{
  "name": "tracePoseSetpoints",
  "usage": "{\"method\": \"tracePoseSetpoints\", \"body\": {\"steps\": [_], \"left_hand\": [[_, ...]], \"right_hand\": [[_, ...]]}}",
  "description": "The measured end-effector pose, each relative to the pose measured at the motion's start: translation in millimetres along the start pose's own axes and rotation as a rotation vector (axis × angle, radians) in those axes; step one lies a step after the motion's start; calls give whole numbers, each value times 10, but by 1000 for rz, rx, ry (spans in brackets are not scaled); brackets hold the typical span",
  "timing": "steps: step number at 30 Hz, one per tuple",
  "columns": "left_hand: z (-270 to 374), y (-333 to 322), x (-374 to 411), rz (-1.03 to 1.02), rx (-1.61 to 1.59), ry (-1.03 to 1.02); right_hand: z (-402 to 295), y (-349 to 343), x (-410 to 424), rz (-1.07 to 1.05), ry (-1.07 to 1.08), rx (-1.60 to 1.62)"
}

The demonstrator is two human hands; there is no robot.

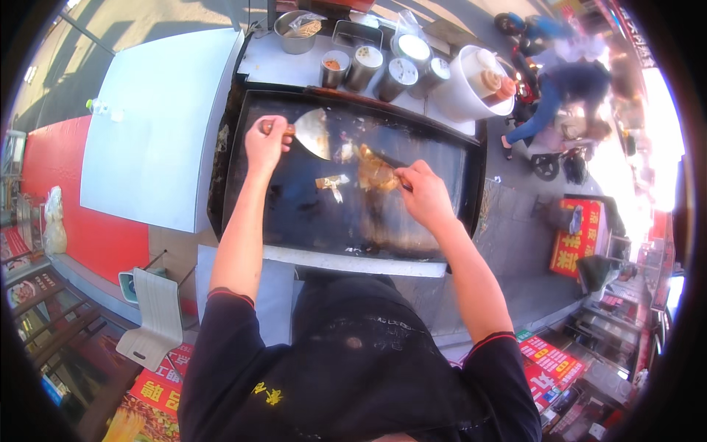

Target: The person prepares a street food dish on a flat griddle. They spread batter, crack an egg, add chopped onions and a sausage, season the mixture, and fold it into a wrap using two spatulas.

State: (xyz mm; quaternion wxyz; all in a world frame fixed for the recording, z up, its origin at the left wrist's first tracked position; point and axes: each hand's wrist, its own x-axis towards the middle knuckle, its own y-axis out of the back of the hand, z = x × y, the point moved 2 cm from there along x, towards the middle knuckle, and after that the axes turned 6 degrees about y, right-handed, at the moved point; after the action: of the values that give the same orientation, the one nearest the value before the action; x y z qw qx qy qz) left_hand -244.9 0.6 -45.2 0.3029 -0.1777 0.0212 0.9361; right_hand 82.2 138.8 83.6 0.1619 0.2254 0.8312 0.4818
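Observation:
Before me is a dark flat griddle. My left hand grips the wooden handle of a metal scraper with a wide rounded blade, over the griddle's far left part. My right hand is closed on the handle of a dark-bladed spatula; its blade lies against a browned, flat piece of food. Left of that food are a small strip of food with white bits and a pale scrap. Scattered crumbs dot the surface.
Behind the griddle stand several metal canisters, a pot with wooden sticks and a white bucket of squeeze bottles. A pale blue table is at left, a grey chair below it. A person bends beside a wheeled vehicle at right.

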Motion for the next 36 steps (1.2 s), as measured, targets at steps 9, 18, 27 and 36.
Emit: {"method": "tracePoseSetpoints", "body": {"steps": [9, 18, 27, 36], "left_hand": [[209, -774, -1206, -109, 266, -347], [-199, 675, -1851, 360, -112, 30], [-477, -715, -1579, -12, -86, 49], [31, -600, -1805, -121, 87, -100]], "right_hand": [[108, 358, 827, 132, 205, 2], [-175, -448, 836, -65, 464, 3], [670, 576, 464, 57, 232, -11], [755, 130, -414, 43, 153, 28]]}}
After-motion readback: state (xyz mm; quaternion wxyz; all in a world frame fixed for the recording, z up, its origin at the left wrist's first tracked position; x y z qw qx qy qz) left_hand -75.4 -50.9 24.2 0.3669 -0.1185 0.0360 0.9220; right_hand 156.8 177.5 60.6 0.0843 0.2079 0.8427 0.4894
